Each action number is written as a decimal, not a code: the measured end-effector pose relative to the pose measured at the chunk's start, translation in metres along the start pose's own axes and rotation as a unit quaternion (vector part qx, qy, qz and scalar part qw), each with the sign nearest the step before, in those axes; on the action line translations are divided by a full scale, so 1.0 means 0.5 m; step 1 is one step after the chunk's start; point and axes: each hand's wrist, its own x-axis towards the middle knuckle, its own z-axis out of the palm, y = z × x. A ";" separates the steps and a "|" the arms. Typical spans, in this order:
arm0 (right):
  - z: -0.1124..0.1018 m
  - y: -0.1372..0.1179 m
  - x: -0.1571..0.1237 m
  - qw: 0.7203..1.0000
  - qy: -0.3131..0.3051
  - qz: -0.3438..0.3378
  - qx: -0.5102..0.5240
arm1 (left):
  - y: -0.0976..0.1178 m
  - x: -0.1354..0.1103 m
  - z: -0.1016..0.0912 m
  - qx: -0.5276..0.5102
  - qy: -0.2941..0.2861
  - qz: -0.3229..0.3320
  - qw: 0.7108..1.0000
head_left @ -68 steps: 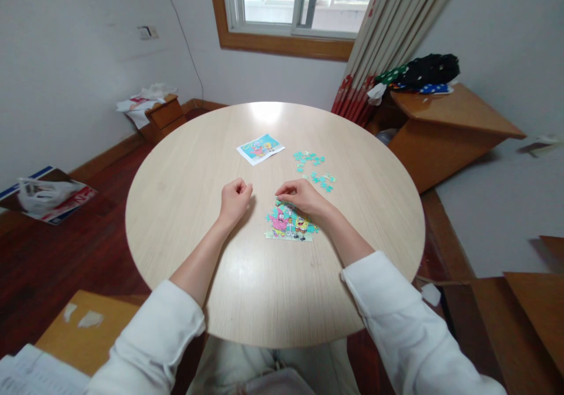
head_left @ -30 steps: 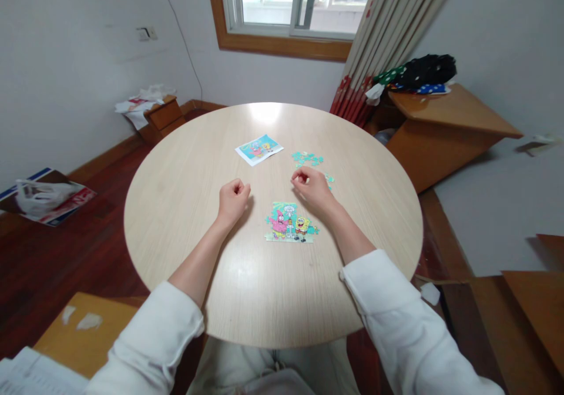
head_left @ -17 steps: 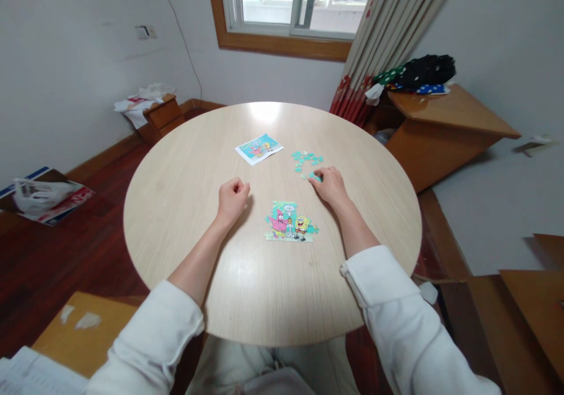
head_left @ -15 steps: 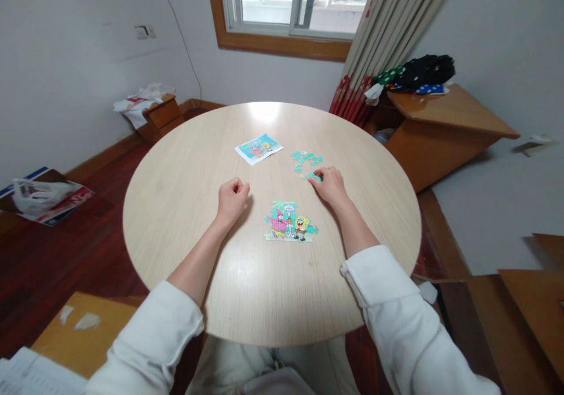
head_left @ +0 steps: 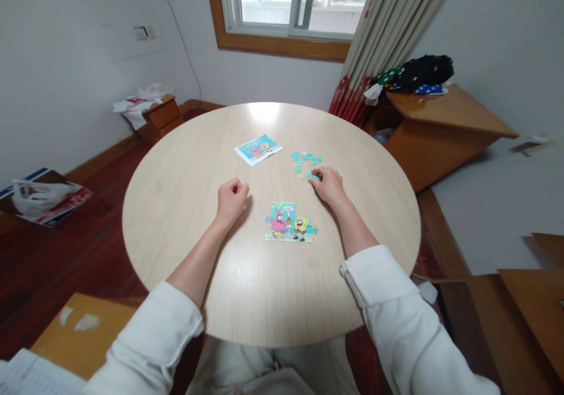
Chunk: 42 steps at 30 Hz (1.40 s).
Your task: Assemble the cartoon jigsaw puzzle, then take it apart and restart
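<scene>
A partly assembled jigsaw puzzle (head_left: 289,221) with cartoon figures lies on the round table (head_left: 176,207), between my forearms. To its upper left my left hand (head_left: 232,198) rests on the tabletop as a closed fist, and nothing shows in it. My right hand (head_left: 326,184) is at the near edge of a group of loose turquoise puzzle pieces (head_left: 305,158). Its thumb and fingertips pinch at a puzzle piece (head_left: 314,176), which they partly cover. Beyond the assembled part lies a picture sheet (head_left: 258,149) showing the same figures.
A wooden cabinet (head_left: 445,130) with cloths (head_left: 425,73) on top stands right of the table, by a curtain (head_left: 388,24). At the left are a small wooden stand (head_left: 163,116) and a plastic bag (head_left: 42,194) on the floor.
My right fingertips have shifted very slightly among the near loose pieces. My left hand and the assembled puzzle have stayed put.
</scene>
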 end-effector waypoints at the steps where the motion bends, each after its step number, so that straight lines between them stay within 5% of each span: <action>1: -0.001 0.001 0.001 1.000 -0.001 -0.005 0.011 | -0.001 0.000 0.000 0.000 0.000 0.001 1.000; 15: -0.014 0.012 0.009 0.998 0.024 -0.023 0.061 | -0.004 0.014 -0.017 -0.022 0.044 -0.003 0.999; 24: 0.002 -0.035 -0.016 0.996 -0.041 -0.080 -0.016 | -0.027 0.045 -0.051 -0.057 0.133 -0.020 0.989; 38: -0.004 -0.028 -0.010 0.997 -0.035 -0.062 -0.017 | -0.025 0.039 -0.046 -0.058 0.121 -0.020 0.991; 42: -0.005 -0.011 -0.002 0.999 0.007 -0.042 -0.004 | -0.025 0.039 -0.047 -0.050 0.123 -0.022 0.991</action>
